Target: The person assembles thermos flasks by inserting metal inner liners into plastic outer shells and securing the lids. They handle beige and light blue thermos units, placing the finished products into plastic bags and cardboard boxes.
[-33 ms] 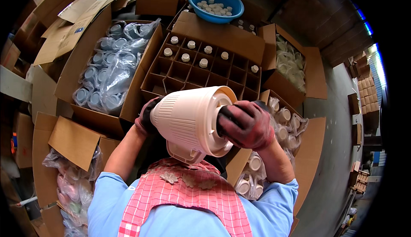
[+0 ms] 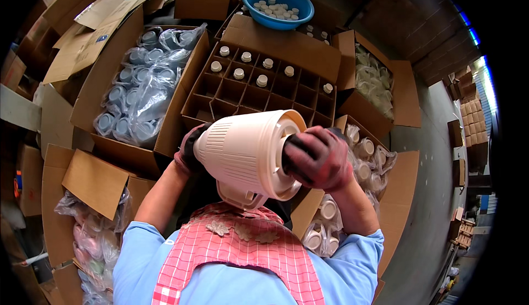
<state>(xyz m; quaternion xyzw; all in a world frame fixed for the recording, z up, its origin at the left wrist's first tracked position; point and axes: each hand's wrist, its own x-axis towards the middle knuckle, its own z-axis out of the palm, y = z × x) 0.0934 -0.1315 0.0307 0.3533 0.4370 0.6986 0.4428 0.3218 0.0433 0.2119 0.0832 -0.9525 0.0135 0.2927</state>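
Observation:
A cream plastic jug with a ribbed body and a side handle lies tilted in front of my chest, its wide end facing right. My left hand, in a dark and pink glove, is closed around its narrower left end. My right hand, gloved alike, is closed with its fingers curled into the round collar of the wide end. What those fingers grip inside is hidden. Just beyond the jug stands a divided carton with several white-capped tops poking up from its compartments.
A blue basin of white caps sits behind the divided carton. At left, an open carton holds bagged blue-grey plastic parts. Bagged cream parts fill a carton close on my right. Bagged pink parts lie at lower left.
The jug has turned very slightly in my hands, its handle shifting a little to the right. My right hand has moved slightly up at the wide end.

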